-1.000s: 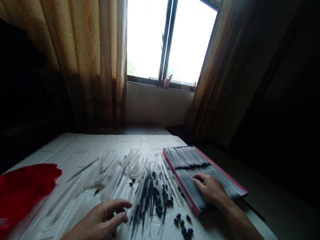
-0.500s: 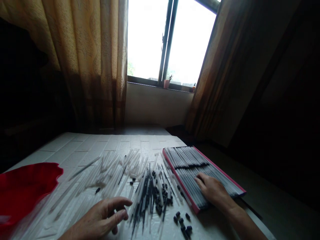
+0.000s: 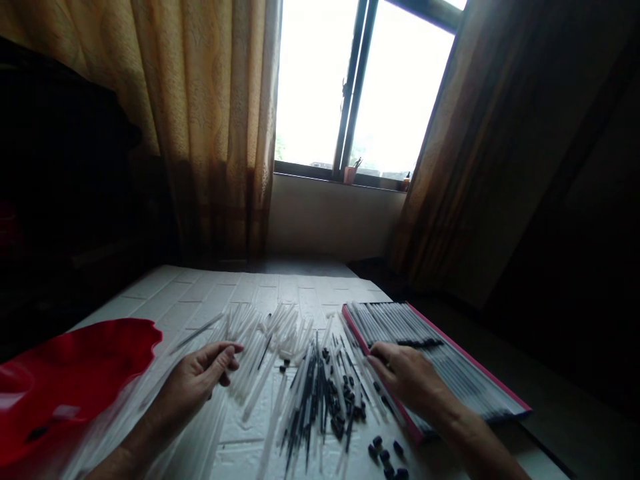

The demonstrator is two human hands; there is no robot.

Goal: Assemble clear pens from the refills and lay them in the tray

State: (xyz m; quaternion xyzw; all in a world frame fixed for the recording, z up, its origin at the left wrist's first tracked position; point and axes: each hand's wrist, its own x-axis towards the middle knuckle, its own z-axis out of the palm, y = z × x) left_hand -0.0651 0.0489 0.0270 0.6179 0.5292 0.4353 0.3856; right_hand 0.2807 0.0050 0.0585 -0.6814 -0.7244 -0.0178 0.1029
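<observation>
with curled left hand (image 3: 203, 373), hovering over clear tubes (image 3: 250, 363); with bent right hand (image 3: 407, 373), hiding part of the pink-rimmed box (image 3: 354, 325); cannot tell whether gripping. cluttered between with dark rods (image 3: 311, 380) and black caps (image 3: 338, 427); leftmost, red basin (image 3: 100, 370).

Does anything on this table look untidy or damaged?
Yes, untidy: clear tubes and small black caps lie loose and jumbled, whereas the box is filled in neat rows. No damage is visible.

Camera placement: single head view

The view looks from the wearer's eye level; it faces forward and down across the white table (image 3: 295, 288) to the window (image 3: 400, 87), tilted in frame; left hand (image 3: 203, 373) and right hand (image 3: 407, 373) appear close, the window well beyond.
</observation>
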